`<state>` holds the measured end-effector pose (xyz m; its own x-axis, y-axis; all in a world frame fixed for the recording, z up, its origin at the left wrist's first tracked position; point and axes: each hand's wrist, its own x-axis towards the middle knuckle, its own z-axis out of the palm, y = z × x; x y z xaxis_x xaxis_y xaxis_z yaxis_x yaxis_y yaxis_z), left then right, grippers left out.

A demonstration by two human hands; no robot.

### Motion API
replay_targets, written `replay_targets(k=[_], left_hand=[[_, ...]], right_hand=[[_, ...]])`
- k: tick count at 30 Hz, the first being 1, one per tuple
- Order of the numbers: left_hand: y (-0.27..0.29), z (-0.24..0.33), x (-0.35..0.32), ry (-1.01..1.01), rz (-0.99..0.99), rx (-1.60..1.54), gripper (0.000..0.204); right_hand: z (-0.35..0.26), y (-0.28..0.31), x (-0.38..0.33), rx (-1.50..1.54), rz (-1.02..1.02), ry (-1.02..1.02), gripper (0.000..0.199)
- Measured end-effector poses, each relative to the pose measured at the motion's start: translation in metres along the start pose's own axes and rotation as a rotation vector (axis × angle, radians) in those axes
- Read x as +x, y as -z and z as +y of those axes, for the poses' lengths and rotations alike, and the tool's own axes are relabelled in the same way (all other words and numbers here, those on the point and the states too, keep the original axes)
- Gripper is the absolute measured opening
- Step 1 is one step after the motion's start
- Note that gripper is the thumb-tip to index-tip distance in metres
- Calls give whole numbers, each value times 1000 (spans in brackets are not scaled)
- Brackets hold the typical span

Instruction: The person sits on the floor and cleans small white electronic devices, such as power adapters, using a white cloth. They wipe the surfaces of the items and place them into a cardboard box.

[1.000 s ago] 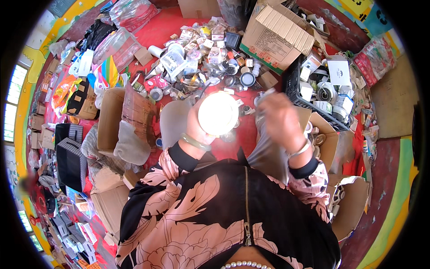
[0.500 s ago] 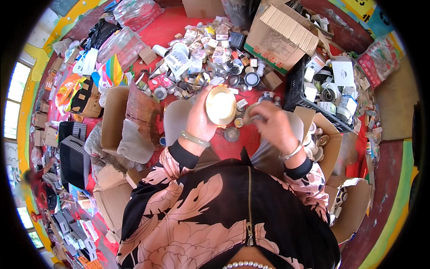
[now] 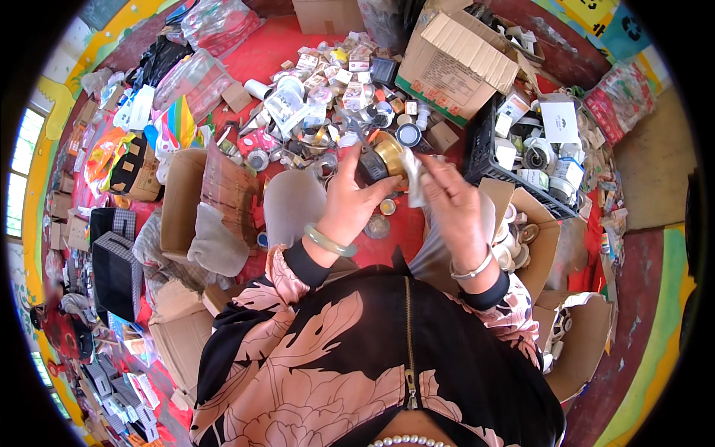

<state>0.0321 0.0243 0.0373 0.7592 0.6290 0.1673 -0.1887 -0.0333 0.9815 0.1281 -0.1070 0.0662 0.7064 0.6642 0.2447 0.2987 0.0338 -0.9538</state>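
Observation:
Above the gap between my knees, my left hand grips a round light fitting by its dark end. Its gold cup points to the right. A crumpled white cloth is pinched in my right hand, right against the cup's rim. The fitting is tilted on its side, so its face is hidden from here. Just below my hands, a small round yellowish piece and a clear round piece lie on the red floor covering.
Ahead is a heap of small boxes and round parts. At right stand a large carton, a black crate full of fittings and an open carton of white round parts. An open carton stands by my left knee.
My left hand has turned the fitting from its pale round face to its side. My right hand has come in leftward, bringing the white cloth against the rim.

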Motion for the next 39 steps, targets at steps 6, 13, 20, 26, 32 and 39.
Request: replay_targets(k=[6, 13, 20, 26, 32, 39], left_hand=[[-4, -15, -7, -180, 87, 419, 73], [-17, 5, -14, -536, 42, 799, 78], [-19, 1, -18, -522, -28, 821, 77], [-12, -10, -14, -408, 55, 694, 75], [0, -10, 0, 59, 80, -160, 55], [29, -10, 4, 593, 3, -1045, 44]], right_hand=[[17, -5, -2, -13, 66, -87, 26], [25, -9, 2, -267, 256, -1, 24], [8, 4, 22, -162, 45, -301, 28], [16, -19, -4, 81, 165, -273, 28], [25, -21, -15, 327, 44, -205, 28], [26, 29, 15, 375, 356, -7, 27]])
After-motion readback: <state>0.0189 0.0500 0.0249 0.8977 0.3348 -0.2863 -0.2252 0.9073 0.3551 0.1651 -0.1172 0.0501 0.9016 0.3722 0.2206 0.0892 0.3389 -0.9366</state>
